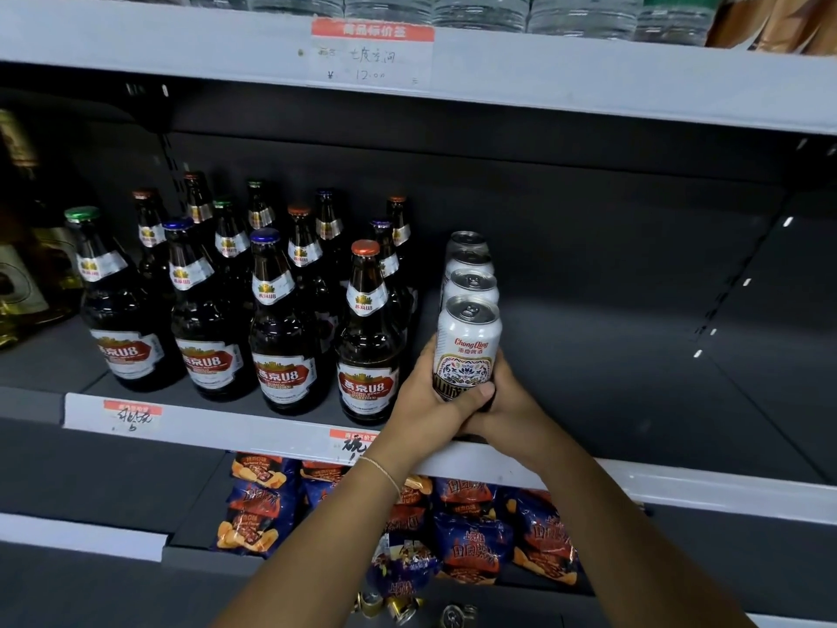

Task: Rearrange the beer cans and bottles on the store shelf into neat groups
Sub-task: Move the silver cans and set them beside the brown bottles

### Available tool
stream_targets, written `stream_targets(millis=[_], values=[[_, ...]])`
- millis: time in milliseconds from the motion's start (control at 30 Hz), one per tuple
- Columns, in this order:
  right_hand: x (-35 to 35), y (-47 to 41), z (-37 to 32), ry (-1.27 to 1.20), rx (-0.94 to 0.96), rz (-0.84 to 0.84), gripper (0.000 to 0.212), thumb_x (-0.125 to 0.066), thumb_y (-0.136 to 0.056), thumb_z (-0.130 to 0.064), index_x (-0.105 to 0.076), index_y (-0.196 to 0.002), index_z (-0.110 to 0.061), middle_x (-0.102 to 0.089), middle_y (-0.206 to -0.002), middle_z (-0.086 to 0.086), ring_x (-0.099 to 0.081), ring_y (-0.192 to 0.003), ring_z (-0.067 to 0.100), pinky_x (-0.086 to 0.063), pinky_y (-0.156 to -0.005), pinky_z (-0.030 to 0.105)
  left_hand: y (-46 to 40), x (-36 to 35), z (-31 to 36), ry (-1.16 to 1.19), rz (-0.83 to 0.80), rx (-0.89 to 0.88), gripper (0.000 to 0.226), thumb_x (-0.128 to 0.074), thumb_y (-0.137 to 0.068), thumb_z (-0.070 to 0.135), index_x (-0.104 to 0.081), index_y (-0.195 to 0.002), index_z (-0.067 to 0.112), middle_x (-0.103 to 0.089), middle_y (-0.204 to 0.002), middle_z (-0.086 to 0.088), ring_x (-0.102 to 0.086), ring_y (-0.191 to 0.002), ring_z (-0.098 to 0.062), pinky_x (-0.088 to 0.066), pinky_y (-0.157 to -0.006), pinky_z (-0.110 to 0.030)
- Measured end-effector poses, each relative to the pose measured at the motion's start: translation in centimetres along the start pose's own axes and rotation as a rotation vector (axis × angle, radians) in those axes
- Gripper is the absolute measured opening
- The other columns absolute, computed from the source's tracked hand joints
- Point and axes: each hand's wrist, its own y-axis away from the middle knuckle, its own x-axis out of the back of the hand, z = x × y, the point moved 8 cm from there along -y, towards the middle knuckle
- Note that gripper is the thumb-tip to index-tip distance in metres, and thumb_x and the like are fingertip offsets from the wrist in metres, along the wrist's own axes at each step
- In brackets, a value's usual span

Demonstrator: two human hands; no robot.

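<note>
Both hands, left (425, 396) and right (507, 401), grip the front can (466, 346) of a row standing on the dark shelf (611, 378). Brown bottles (281, 319) stand just left. Snack bags (471, 537) fill the shelf below.

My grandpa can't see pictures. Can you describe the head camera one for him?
Both hands, left hand and right hand, grip the front Chong Qing beer can in a row of four, beside Yanjing U8 bottles on a store shelf.

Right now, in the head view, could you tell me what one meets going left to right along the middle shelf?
Yellowish bottle at the edge → brown beer bottles → row of white cans, the front can held by left hand and right hand → bare shelf.
</note>
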Motion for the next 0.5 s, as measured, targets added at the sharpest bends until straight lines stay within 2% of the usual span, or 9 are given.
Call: stream_targets(millis=[133, 300, 500], values=[[0.08, -0.28, 0.25, 0.02, -0.003, 0.003, 0.094, -0.067, -0.076, 0.018, -0.027, -0.147, -0.029, -0.062, -0.124, -0.006, -0.065, -0.109, 0.003, -0.057, -0.08, 0.025, -0.05, 0.03, 0.29, 0.007, 0.012, -0.023, 0.07, -0.079, -0.078, 0.019, -0.045, -0.139, 0.026, -0.066, -0.12, 0.01, -0.061, -0.112, -0.002, -0.047, -0.104, -0.036], [0.22, -0.94, 0.67, 0.006, -0.007, 0.009, 0.097, -0.065, -0.075, 0.019, -0.028, -0.147, -0.034, -0.063, -0.125, -0.006, -0.064, -0.114, 0.009, -0.058, -0.083, 0.033, -0.51, 0.05, 0.06, -0.008, 0.034, -0.014, 0.078, -0.079, -0.071, 0.031, -0.043, -0.141, 0.028, -0.065, -0.122, 0.012, -0.059, -0.114, -0.001, -0.046, -0.105, -0.036], [0.22, -1.07, 0.33, -0.034, 0.019, 0.015, 0.09, -0.064, -0.073, 0.019, -0.035, -0.14, -0.034, -0.063, -0.124, -0.004, -0.065, -0.112, 0.01, -0.058, -0.078, 0.032, -0.66, 0.0, 0.22, -0.009, 0.042, -0.026, 0.075, -0.078, -0.077, 0.023, -0.041, -0.142, 0.027, -0.064, -0.123, 0.012, -0.059, -0.113, 0.001, -0.045, -0.106, -0.034]])
